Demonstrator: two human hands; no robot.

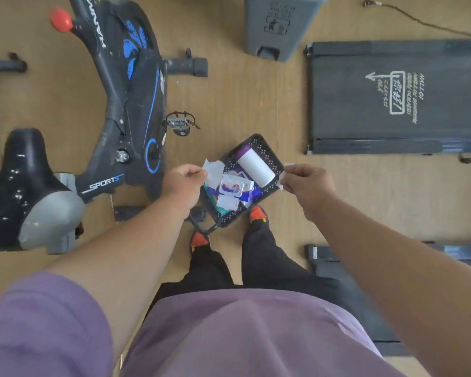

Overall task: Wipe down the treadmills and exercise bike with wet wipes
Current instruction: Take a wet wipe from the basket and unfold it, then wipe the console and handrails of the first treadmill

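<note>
Left hand [184,179] is pinching a wet wipe [214,170] and right hand [306,182] is pinching something white above the basket [272,161], risking tearing or dropping if pulled unevenly.

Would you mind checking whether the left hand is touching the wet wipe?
Touching: the head view shows the left hand pinching the wet wipe at its edge above the basket.

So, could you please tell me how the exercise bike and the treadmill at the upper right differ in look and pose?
The exercise bike rises off the floor on a frame with a saddle and pedal, while the treadmill lies flat as a low slab. The bike carries blue accents and a red knob; the treadmill is plain dark grey with white printed lettering and an arrow. Both are dark machines standing on the wooden floor.
</note>
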